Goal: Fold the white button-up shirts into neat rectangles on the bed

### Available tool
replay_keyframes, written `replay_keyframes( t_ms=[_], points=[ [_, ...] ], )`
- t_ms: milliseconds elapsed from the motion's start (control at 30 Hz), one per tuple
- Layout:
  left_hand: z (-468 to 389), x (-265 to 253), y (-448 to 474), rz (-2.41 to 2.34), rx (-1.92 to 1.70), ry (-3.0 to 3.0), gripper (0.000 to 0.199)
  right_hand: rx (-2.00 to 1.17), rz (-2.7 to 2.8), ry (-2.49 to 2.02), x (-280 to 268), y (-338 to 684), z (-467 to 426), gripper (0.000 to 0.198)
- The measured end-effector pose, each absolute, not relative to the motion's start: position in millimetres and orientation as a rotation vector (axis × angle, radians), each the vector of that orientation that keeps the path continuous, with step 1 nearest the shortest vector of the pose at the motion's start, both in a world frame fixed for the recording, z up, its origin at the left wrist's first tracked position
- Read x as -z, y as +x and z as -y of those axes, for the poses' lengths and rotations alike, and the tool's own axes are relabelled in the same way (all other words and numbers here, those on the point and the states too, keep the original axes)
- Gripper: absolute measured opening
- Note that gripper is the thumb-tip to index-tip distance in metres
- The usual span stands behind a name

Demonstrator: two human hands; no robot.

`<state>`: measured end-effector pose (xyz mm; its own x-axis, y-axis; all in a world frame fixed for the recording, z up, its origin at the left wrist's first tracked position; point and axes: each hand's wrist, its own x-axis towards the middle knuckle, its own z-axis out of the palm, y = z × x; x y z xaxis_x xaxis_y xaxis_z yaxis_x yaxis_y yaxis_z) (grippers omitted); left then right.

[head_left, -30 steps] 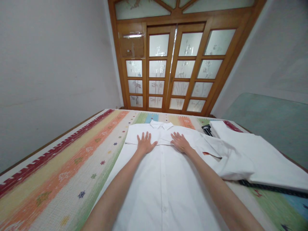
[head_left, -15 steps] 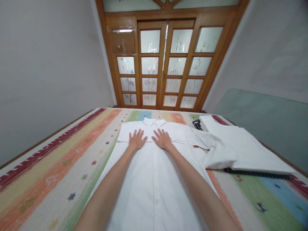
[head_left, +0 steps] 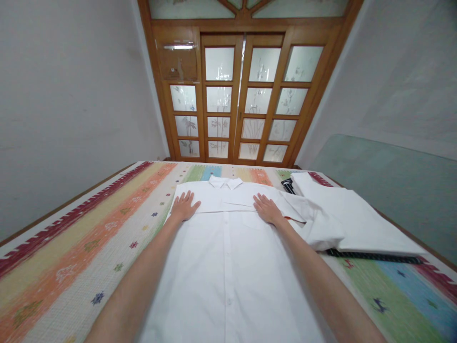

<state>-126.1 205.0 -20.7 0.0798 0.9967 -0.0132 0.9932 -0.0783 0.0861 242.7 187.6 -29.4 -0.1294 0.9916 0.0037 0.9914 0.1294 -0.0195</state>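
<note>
A white button-up shirt [head_left: 228, 267] lies front side up, its collar [head_left: 225, 182] at the far end and its button line running toward me. Across the chest, a crosswise fold or edge shows just below the collar. My left hand [head_left: 184, 206] rests flat with fingers spread near the shirt's left edge. On the chest's right part lies my right hand [head_left: 266, 208], palm down and fingers apart. One sleeve [head_left: 317, 224] stretches out to the right, bunched. Neither hand grips the cloth.
Beneath everything is a striped, patterned bedspread [head_left: 117, 233]. To the right sits a folded white cloth stack [head_left: 371, 224] with black-and-white fabric under it, touching the sleeve. A pale green headboard-like panel [head_left: 385, 176] stands along the right wall. Wooden glazed doors [head_left: 235, 95] are at the back.
My hands have slid apart over the chest, the left one outward to the left and the right one to the right. The camera view has shifted slightly.
</note>
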Motion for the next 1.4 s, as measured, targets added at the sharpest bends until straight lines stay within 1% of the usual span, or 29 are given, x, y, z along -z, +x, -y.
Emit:
replay_keyframes(
  t_ms=[233,333,400,533,667,767,867,1067,1400],
  points=[
    [-210.6,18.6,-118.1,-2.120,-0.081,2.139,0.073,-0.114,2.301,-2.140,32.2,240.9,-196.4,0.058],
    [-214.6,16.1,-101.5,-2.195,-0.089,2.053,0.073,0.017,2.269,-2.136,28.3,230.3,-196.5,0.058],
    [-216.2,12.3,-82.8,-2.159,-0.088,2.075,0.071,0.123,2.255,-2.126,21.6,220.8,-196.6,0.055],
    [-216.0,3.4,-32.9,-1.780,-0.112,2.359,0.069,0.134,2.172,-2.167,10.5,204.0,-197.2,0.049],
    [-215.2,4.4,6.7,-1.429,-0.049,2.561,0.065,0.190,2.047,-2.174,19.1,199.3,-194.0,0.052],
    [-215.3,12.0,12.6,-1.313,-0.022,2.618,0.060,0.181,2.045,-2.180,29.6,202.8,-190.5,0.055],
    [-215.3,19.1,1.2,-1.334,-0.083,2.664,0.057,0.131,2.093,-2.190,33.4,206.4,-189.0,0.059],
    [-215.4,20.5,-31.0,-1.442,-0.048,2.671,0.056,0.058,2.114,-2.250,30.3,206.9,-190.2,0.061],
    [-222.6,20.8,-69.8,-1.776,-0.007,2.462,0.056,0.009,2.128,-2.257,30.6,207.8,-192.0,0.063]
  ],
)
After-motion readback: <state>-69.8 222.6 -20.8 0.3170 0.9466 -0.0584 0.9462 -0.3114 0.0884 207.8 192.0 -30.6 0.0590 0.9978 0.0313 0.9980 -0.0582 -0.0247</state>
